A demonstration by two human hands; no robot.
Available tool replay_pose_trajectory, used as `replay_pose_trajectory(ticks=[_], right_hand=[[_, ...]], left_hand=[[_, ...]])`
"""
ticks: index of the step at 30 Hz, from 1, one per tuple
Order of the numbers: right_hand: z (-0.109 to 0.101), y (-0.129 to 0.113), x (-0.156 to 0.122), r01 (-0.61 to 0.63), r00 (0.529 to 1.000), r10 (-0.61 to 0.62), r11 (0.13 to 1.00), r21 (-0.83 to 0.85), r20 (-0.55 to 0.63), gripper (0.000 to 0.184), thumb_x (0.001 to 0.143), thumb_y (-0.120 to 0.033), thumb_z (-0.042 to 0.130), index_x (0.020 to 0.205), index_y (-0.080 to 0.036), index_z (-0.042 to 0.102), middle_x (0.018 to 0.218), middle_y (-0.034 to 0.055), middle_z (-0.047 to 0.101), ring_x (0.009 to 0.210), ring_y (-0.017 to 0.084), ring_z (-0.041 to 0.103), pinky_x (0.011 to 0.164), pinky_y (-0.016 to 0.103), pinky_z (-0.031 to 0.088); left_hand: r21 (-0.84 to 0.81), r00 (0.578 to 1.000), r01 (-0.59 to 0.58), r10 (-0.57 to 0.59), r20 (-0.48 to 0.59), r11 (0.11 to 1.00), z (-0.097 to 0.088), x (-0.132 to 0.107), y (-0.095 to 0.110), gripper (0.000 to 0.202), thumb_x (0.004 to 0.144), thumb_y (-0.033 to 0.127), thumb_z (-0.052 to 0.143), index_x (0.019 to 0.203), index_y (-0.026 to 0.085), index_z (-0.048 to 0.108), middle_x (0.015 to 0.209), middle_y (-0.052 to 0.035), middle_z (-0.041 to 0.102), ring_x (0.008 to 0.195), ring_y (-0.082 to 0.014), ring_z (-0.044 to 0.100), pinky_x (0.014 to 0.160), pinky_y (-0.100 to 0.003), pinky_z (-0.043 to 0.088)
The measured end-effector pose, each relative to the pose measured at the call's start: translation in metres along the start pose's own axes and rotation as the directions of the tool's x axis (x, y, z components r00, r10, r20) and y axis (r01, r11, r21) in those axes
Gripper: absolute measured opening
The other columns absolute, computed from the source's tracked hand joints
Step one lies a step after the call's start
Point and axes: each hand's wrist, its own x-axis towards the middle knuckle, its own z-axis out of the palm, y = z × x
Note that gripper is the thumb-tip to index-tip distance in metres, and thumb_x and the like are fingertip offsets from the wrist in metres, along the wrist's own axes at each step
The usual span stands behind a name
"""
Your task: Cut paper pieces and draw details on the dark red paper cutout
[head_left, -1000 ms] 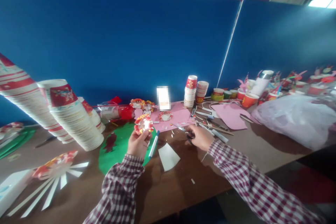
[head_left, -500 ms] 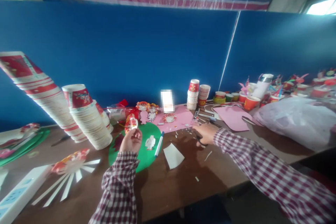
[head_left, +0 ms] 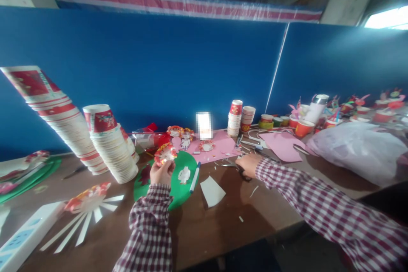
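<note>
My left hand [head_left: 162, 173] pinches a cut paper cup [head_left: 165, 152] with a curled red and orange rim, holding it above a round green sheet [head_left: 181, 193]. On that sheet lie a white paper figure [head_left: 184, 175] and a white marker with a blue cap [head_left: 195, 177]. Over to the right, my right hand [head_left: 250, 165] is closed around the handles of a pair of scissors [head_left: 228, 163], low at the table. The blades point left. Between the hands rests a piece of white paper [head_left: 212, 191].
Tall stacks of paper cups [head_left: 111, 148] lean at the left, near a cup cut into strips [head_left: 87, 204] and a power strip [head_left: 30, 231]. Pink sheets [head_left: 282, 146] lie toward the back. A plastic bag [head_left: 360, 148] and decorated cups [head_left: 304, 128] stand at the right. Paper scraps are scattered about.
The cut cup in my left hand has turned so its curled rim shows more broadly. At my right hand, the scissor blades now show to the left. The view has shifted slightly.
</note>
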Motion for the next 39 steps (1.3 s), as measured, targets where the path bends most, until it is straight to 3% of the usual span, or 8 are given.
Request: replay_pose_trajectory(ticks=[5,9,11,15,20,28,39], right_hand=[[-0.003,-0.008,0.002,-0.02,0.999,0.019,1.0,-0.019,-0.036,0.02,0.069,-0.005,0.064,0.085,-0.015,0.071,0.086,0.0161,0.069,0.087,0.032,0.064,0.075,0.041,0.044],[-0.011,-0.029,0.013,0.057,0.992,-0.052,0.998,0.041,-0.111,0.022,0.078,-0.024,0.063,0.098,-0.019,0.069,0.097,0.0139,0.069,0.096,0.031,0.061,0.08,0.039,0.042],[-0.014,-0.049,0.026,0.114,0.985,-0.101,0.989,0.094,-0.141,0.024,0.084,-0.032,0.056,0.103,-0.023,0.067,0.098,0.0101,0.069,0.095,0.028,0.062,0.079,0.036,0.043],[-0.013,-0.097,0.065,0.209,0.97,-0.181,0.961,0.18,-0.159,0.023,0.093,-0.029,0.045,0.1,-0.024,0.066,0.102,0.0046,0.067,0.097,0.02,0.061,0.083,0.029,0.043],[-0.001,-0.131,0.11,0.22,0.975,-0.206,0.946,0.237,-0.084,0.026,0.091,-0.031,0.053,0.112,-0.017,0.056,0.114,0.0076,0.057,0.097,0.02,0.059,0.083,0.039,0.05],[0.001,-0.144,0.124,0.203,0.978,-0.208,0.943,0.263,-0.01,0.027,0.09,-0.03,0.053,0.114,-0.018,0.055,0.117,0.0077,0.056,0.099,0.02,0.058,0.083,0.039,0.05],[-0.002,-0.142,0.134,0.206,0.959,-0.259,0.915,0.345,0.113,0.029,0.09,-0.03,0.054,0.115,-0.016,0.054,0.115,0.0079,0.056,0.097,0.02,0.059,0.081,0.04,0.051]], left_hand=[[0.037,0.985,0.007,0.0,-0.173,0.999,0.005,-0.001,-0.003,0.014,0.086,0.021,0.055,0.096,0.011,0.057,0.082,-0.0007,0.059,0.065,-0.0086,0.057,0.056,-0.023,0.05],[0.056,0.976,0.031,-0.018,-0.216,0.998,0.009,0.0,-0.006,0.017,0.087,0.024,0.054,0.098,0.012,0.056,0.085,-0.0017,0.059,0.067,-0.0093,0.057,0.058,-0.024,0.051],[0.067,0.975,0.041,-0.025,-0.222,0.997,0.009,0.0,-0.007,0.021,0.087,0.026,0.054,0.102,0.012,0.056,0.092,-0.0035,0.06,0.072,-0.0112,0.058,0.061,-0.027,0.052],[0.091,0.976,0.052,-0.031,-0.217,0.994,0.005,0.001,-0.009,0.024,0.088,0.028,0.053,0.106,0.013,0.055,0.097,-0.0052,0.059,0.078,-0.013,0.059,0.065,-0.029,0.053],[0.11,0.979,0.031,-0.008,-0.205,0.993,0.001,0.003,-0.012,0.009,0.082,0.015,0.059,0.089,0.011,0.057,0.078,0.0013,0.059,0.063,-0.0091,0.057,0.056,-0.023,0.05],[0.1,0.968,0.005,0.021,-0.251,0.995,0.003,0.004,-0.012,0.03,0.058,0.003,0.071,0.077,0.016,0.052,0.063,0.0041,0.06,0.052,-0.0079,0.058,0.054,-0.02,0.05],[0.091,0.95,0.029,0.001,-0.312,0.995,0.002,0.008,-0.017,0.029,0.059,0.002,0.07,0.08,0.013,0.054,0.065,0.0013,0.062,0.053,-0.0083,0.06,0.055,-0.02,0.051]])
